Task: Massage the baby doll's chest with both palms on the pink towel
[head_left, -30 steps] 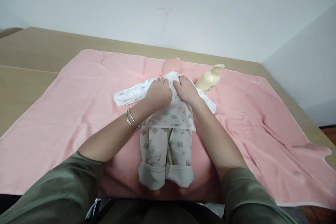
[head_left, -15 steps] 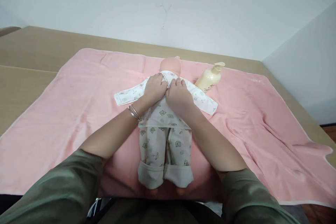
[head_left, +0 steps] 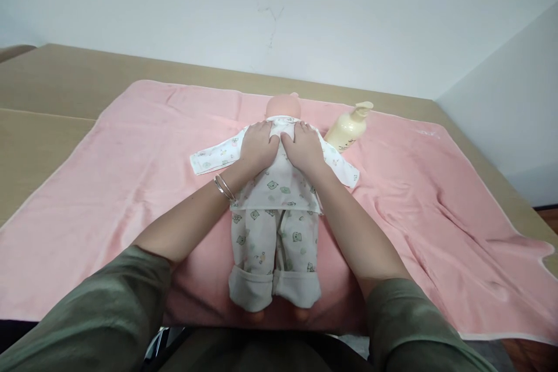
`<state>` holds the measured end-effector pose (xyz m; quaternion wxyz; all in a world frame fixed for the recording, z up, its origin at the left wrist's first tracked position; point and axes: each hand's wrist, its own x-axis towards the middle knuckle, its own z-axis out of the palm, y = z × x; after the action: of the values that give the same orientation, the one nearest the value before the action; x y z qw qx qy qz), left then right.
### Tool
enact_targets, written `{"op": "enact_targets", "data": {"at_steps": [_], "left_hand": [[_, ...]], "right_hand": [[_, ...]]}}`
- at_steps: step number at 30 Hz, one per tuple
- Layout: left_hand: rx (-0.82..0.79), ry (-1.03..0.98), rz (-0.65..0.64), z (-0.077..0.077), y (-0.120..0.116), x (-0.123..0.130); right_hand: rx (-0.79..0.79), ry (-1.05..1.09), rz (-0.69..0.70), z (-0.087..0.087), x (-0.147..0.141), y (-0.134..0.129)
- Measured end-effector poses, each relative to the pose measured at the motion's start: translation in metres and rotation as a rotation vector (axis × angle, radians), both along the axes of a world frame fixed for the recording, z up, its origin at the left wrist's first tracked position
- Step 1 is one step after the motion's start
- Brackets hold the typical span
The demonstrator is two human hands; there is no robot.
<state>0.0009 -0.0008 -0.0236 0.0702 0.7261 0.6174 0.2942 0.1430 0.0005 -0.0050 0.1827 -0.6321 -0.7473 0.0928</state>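
A baby doll (head_left: 284, 106) lies on a pink blanket (head_left: 143, 145), its head toward the wall. It wears a white patterned top (head_left: 283, 189) with the sleeves spread and patterned trousers (head_left: 257, 238) with turned-up cuffs. My left hand (head_left: 260, 148) rests open on the left side of the upper top, and my right hand (head_left: 304, 148) rests open on the right side. Both thumbs point toward each other with a small gap between them. The fingertips lie near the doll's shoulders.
A cream pump bottle (head_left: 347, 129) lies tilted on the blanket beyond the doll's right-hand sleeve. The blanket has folds on the right. It covers much of a wooden table (head_left: 43, 87), which stands against a white wall.
My hands have flattened on the top, and my right hand has moved slightly right and up, away from the left. The collar now shows between them.
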Motion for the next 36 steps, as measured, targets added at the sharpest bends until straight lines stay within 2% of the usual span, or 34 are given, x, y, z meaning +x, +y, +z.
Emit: {"op": "enact_targets", "data": {"at_steps": [6,9,12,15,19,23,29,32,36], "left_hand": [[0.046,0.192,-0.065,0.01,-0.028,0.014],[0.064,0.243,-0.117,0.015,-0.039,0.017],[-0.025,0.218,-0.105,0.024,-0.033,0.011],[-0.129,0.176,-0.071,0.03,-0.017,0.001],[-0.106,0.264,-0.082,0.026,-0.007,-0.004],[-0.06,0.392,-0.096,0.028,-0.018,-0.001],[-0.197,0.374,-0.089,0.053,-0.041,0.008],[-0.228,0.392,-0.081,0.056,-0.043,0.009],[-0.211,0.424,-0.076,0.049,-0.03,0.001]], "right_hand": [[-0.167,0.008,0.096,0.013,0.017,0.008],[-0.159,-0.025,0.074,0.016,0.015,0.005],[-0.119,-0.126,0.029,0.022,0.003,-0.008],[-0.151,-0.187,0.076,0.034,-0.005,-0.026],[-0.19,-0.217,0.161,0.046,-0.002,-0.036],[-0.185,-0.116,0.121,0.041,0.006,-0.021],[-0.154,-0.03,0.017,0.028,0.01,0.0],[-0.144,-0.088,-0.002,0.03,0.006,-0.004],[-0.07,-0.246,-0.015,0.032,-0.007,-0.021]]}}
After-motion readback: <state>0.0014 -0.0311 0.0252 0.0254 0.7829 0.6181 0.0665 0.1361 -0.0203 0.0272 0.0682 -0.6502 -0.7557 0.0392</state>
